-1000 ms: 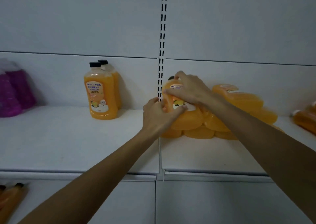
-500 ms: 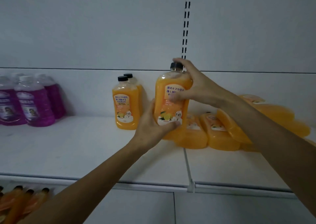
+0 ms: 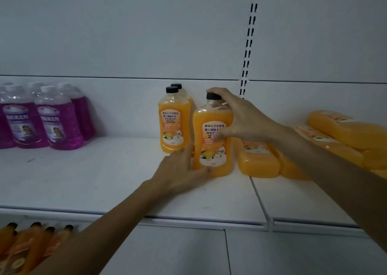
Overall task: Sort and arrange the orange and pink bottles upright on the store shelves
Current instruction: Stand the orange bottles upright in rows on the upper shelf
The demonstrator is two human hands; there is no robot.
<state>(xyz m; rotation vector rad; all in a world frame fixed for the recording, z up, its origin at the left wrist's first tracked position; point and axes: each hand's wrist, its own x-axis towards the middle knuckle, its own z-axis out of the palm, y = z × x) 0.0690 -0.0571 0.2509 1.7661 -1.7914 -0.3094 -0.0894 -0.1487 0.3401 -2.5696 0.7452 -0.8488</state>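
Observation:
An orange bottle point(image 3: 211, 149) with a black cap stands upright on the white shelf point(image 3: 94, 180), just right of two upright orange bottles point(image 3: 173, 126). My right hand point(image 3: 236, 117) grips its neck and shoulder from the right, fingers over the cap. My left hand point(image 3: 180, 170) holds its lower left side at the base. Several orange bottles point(image 3: 259, 159) lie on their sides in a pile to the right. Several pink bottles point(image 3: 58, 123) stand upright at the far left.
A slotted upright point(image 3: 249, 40) runs down the back panel above the shelf joint. More orange bottles point(image 3: 27, 245) lie on the lower shelf at the bottom left. The shelf's front edge point(image 3: 188, 220) crosses the view below my arms.
The bottle was lifted off the lying pile, turned upright and carried left; it now stands on the shelf beside the two upright orange bottles. The view shifted left.

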